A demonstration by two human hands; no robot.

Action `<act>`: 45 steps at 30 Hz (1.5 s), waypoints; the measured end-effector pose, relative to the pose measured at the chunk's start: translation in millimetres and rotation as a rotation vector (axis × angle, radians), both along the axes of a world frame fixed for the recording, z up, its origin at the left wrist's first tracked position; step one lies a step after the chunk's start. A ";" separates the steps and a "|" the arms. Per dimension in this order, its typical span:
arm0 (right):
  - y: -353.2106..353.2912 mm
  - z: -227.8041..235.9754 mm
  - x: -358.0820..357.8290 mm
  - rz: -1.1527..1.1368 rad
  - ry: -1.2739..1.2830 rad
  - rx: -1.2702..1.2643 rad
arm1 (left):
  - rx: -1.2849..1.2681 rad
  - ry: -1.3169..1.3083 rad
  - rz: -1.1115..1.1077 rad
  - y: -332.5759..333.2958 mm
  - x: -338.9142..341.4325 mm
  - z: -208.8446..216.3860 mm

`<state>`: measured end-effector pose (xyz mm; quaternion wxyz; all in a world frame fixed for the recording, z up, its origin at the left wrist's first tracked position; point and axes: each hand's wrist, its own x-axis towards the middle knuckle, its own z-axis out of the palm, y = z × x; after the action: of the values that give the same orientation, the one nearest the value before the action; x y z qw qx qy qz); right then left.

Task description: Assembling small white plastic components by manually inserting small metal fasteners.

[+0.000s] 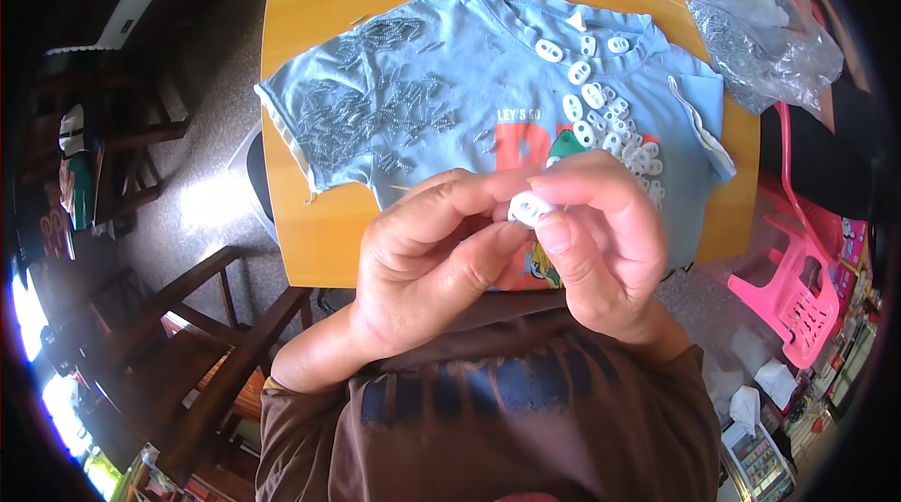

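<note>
Between my fingertips, over the near part of a light blue T-shirt (460, 23), is a white oval two-hole cord lock (532, 209). My left hand (427, 253) pinches it from the left with thumb and forefinger. From the other side my right hand (610, 239) grips it, thumb underneath. The curled fingers hide part of the piece. Many small dark metal springs (328, 122) lie scattered over the shirt's left sleeve area. White oval pieces (615, 136) of the same kind form a pile beyond my right hand, and several lie apart near the collar.
The shirt is spread on a wooden table (324, 244). A clear plastic bag (765, 47) of white parts sits at the far right. Right of the table stands a pink plastic chair (793, 300); at the left is a dark wooden chair (221, 333).
</note>
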<state>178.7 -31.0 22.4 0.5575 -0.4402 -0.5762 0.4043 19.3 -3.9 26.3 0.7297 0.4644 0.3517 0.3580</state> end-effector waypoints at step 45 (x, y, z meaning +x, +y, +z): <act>-109.2 39.6 -38.6 0.168 -0.010 0.021 | -0.286 -0.294 -0.010 -105.2 -46.4 15.8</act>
<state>140.1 -140.2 61.9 0.5234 -0.3864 -0.6180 0.4415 -27.1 -109.1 42.2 0.8334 0.3005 0.2863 0.3650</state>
